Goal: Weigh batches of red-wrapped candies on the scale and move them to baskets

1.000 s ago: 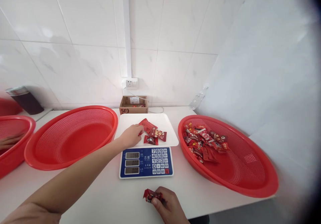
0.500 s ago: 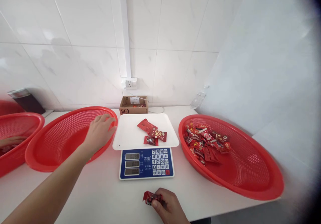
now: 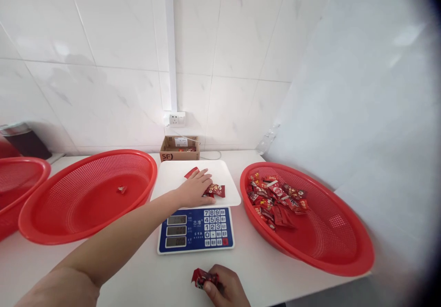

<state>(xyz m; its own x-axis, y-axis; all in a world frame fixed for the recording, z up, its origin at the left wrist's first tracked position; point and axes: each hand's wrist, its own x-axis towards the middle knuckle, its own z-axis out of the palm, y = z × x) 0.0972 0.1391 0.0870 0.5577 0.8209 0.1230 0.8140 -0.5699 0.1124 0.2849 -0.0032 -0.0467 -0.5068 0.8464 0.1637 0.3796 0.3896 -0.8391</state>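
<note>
My left hand (image 3: 196, 188) lies over the red candy packets (image 3: 217, 190) on the white tray (image 3: 168, 178) of the digital scale (image 3: 196, 231). Its fingers are spread across the packets and hide part of them. Low in the view, my right hand (image 3: 227, 286) is closed on a small red candy packet (image 3: 201, 278), in front of the scale. Its fingers cover part of that packet.
To the right, a red basket (image 3: 361, 256) holds several red packets. One small packet (image 3: 121, 189) lies in the left red basket (image 3: 31, 233). Another red basket (image 3: 43, 169) stands at the far left. Behind the scale is a cardboard box (image 3: 181, 155), against the wall.
My left hand has moved right, from the left basket to the packets on the tray. A small packet now shows in that basket. The other person's hand at far left is out of sight.
</note>
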